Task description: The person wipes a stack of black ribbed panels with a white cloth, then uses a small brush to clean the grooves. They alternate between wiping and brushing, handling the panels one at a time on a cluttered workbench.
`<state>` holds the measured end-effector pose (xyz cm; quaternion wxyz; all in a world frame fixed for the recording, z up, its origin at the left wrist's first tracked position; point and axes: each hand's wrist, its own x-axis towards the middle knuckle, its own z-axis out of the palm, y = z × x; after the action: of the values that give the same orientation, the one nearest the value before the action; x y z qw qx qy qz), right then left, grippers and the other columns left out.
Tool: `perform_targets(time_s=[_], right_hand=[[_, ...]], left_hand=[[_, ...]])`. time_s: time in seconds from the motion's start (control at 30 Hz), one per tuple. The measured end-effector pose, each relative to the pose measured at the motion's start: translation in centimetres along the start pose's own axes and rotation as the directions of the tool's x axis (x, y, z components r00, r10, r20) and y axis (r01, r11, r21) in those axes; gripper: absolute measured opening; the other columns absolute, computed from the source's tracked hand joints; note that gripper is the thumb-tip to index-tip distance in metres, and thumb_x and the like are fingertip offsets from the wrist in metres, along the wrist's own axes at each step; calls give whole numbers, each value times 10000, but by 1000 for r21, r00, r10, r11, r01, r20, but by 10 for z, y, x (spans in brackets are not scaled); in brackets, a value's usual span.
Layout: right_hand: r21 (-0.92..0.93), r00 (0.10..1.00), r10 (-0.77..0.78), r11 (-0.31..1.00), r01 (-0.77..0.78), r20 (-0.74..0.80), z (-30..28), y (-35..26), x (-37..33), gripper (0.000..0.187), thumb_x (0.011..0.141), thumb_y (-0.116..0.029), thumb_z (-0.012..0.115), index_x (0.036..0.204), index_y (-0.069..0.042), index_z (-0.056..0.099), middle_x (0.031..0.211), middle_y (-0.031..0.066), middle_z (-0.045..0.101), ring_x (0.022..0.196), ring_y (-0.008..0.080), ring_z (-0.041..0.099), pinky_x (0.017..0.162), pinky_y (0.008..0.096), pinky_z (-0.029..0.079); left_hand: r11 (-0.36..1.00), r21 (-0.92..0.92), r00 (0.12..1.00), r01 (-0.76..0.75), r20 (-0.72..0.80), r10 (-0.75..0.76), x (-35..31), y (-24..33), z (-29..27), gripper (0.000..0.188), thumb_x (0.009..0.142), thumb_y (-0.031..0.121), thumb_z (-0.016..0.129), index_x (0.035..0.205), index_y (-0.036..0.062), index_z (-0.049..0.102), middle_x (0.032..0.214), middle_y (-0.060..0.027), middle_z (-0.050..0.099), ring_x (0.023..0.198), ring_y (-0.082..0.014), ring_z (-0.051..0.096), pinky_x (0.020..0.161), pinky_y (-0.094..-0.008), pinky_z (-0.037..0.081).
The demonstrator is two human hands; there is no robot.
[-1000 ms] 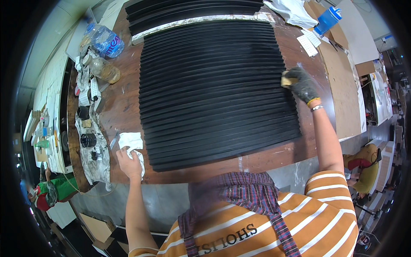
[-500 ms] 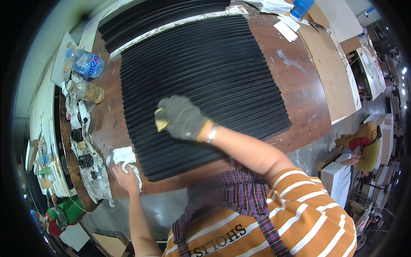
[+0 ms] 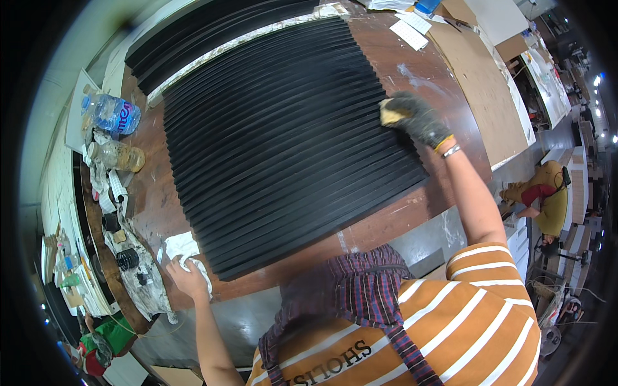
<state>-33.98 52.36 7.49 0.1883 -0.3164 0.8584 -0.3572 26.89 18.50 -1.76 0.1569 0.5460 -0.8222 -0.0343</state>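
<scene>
Many long black strips (image 3: 283, 154) lie side by side as one ribbed sheet on the brown table (image 3: 360, 226). At the sheet's right edge is my right hand (image 3: 417, 118), in a dark grey glove with a yellow cuff. Its fingers are closed around a small yellowish sponge (image 3: 390, 116), which touches the strip ends. My bare left hand (image 3: 188, 279) rests by the sheet's near left corner, on a crumpled white cloth (image 3: 181, 245). Those fingers are bent over the cloth's edge; part of the grip is hidden.
More black strips (image 3: 225, 35) lie behind a pale stained bar (image 3: 244, 45). On the left stand a large clear bottle (image 3: 114, 114) and a cloudy jar (image 3: 119, 156), with a stained cloth (image 3: 145, 293) below. Cardboard (image 3: 476, 96) covers the right side. Another person (image 3: 547, 199) is farther right.
My right hand has swept the sponge from the middle-left of the black strips to their right edge. The left hand stays at the white cloth. The whole view has shifted slightly.
</scene>
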Motion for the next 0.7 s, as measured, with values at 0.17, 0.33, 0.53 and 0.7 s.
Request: perform_targets(time_s=[0.17,0.33,0.53,0.7], right_hand=[[-477,961,-86,877,-51,-262,-37,28,4,396,827,-201,847,1201,-101,762,1306,117,700,1223,305,647,1058,405,521],[-287,822,-513,849,443,-247,51,-46,0,309,858,-211,796,1157,-136,780,1327,65,674,1226,312,626,1071,422,501],[-363,799,-550,713,601,243,109,-102,5,331,830,-175,781,1162,-173,784,1229,54,692,1134,278,650,1054,400,509],[-472,967,-254,857,209,-32,-1,-13,-1,357,838,-209,799,1187,-139,772,1245,106,697,1118,346,665,1035,428,533]], left_hand=[[999,52,1000,-15,-25,16,1,-3,1,359,960,196,561,1249,-13,609,1155,-193,552,1089,-412,600,900,-510,502],[997,68,999,-39,-28,41,1,-5,3,340,959,178,573,1245,-1,608,1162,-192,555,1100,-413,598,907,-504,503],[997,36,996,-66,-50,68,1,3,-2,336,962,189,568,1236,3,624,1135,-189,559,1074,-413,608,885,-504,507],[999,38,999,-32,-23,33,0,3,-3,337,967,181,568,1249,5,622,1151,-185,552,1082,-408,608,891,-505,505]])
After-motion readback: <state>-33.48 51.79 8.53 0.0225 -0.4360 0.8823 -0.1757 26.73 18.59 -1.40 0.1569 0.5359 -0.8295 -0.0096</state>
